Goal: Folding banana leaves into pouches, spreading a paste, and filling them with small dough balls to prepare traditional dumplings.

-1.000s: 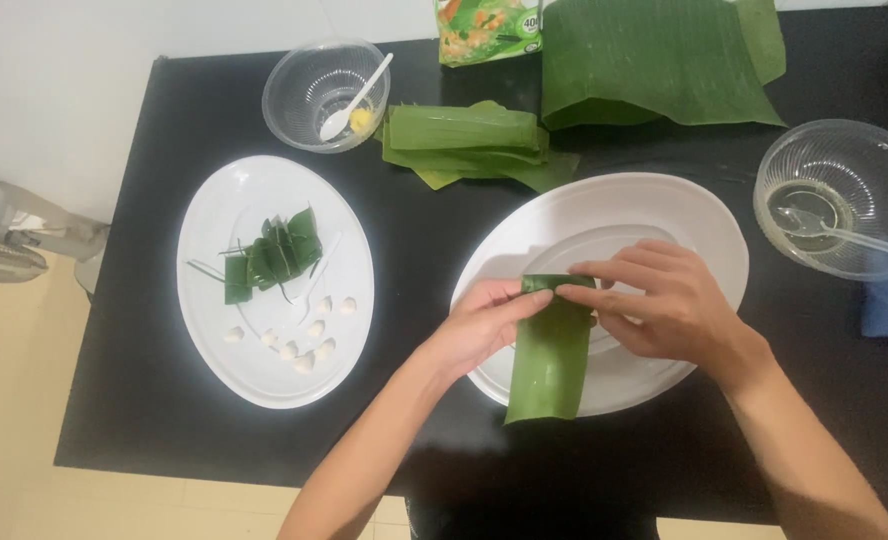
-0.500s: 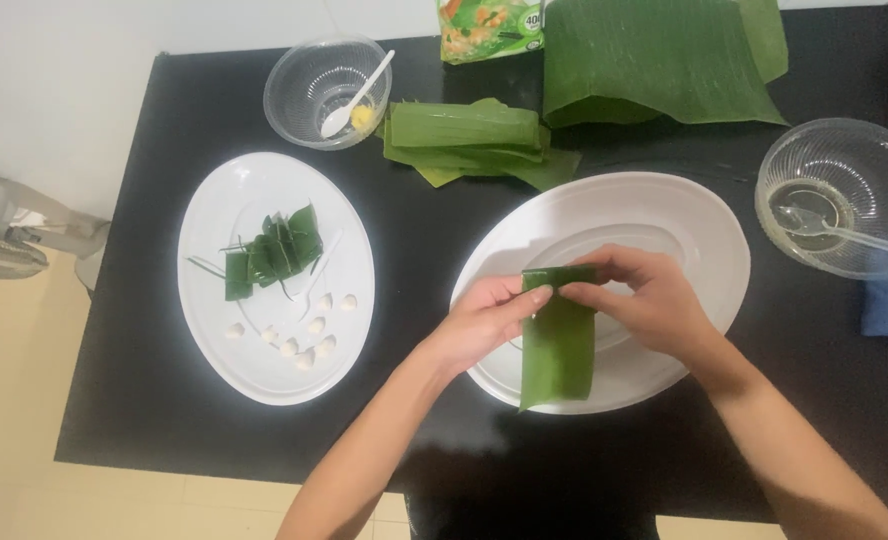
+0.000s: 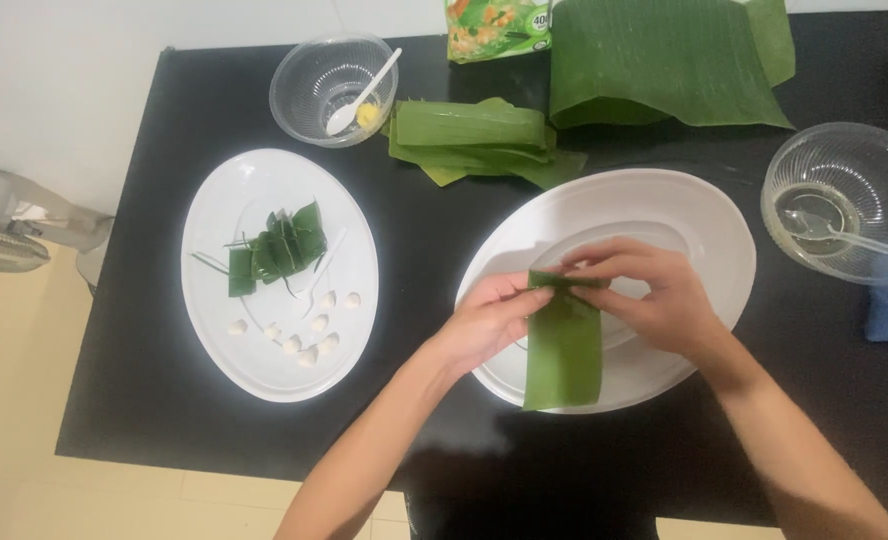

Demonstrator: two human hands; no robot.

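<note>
Leaf strip (image 3: 562,350) pinched at its top edge between left hand (image 3: 489,320) and right hand (image 3: 649,295), hanging down toward the body. Held just above the big white plate (image 3: 704,230), over its near rim.

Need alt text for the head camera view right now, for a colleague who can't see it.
Both hands, left hand and right hand, pinch the top edge of a green leaf strip over a large white oval plate on a black table. A second white oval plate to the left holds small folded leaf parcels and white pieces.
</note>
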